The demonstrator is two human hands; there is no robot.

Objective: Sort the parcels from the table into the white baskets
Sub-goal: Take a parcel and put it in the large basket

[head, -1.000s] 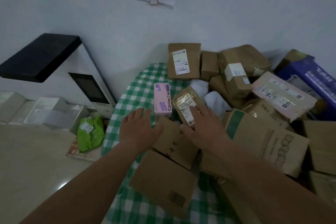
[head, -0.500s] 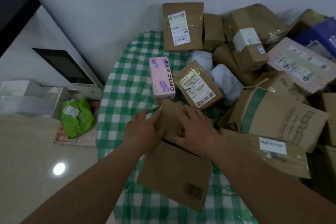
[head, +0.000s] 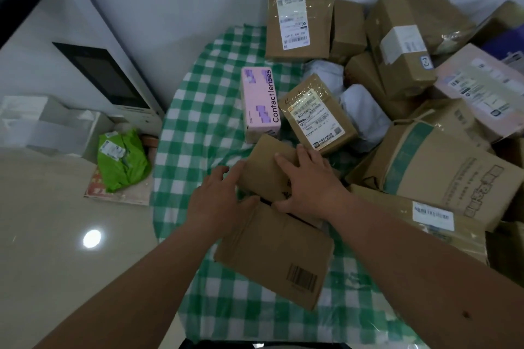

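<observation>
1. Head view: both hands are on one small brown box [head: 265,171] at the near middle of the checked table [head: 195,127].
2. The right hand [head: 307,181] lies flat on top, fingers spread and pointing away, thumb hooked over the near edge; it presses more than grips.
3. The left hand [head: 219,195] is half open against the box's left side, thumb at the near corner.
4. The box's long axis runs from the left hand away and rightward, under the right palm.
5. It rests partly on a larger flat box [head: 276,256] just nearer than both hands.
6. Both hands are equally close; a two-handed lift looks likely.
</observation>
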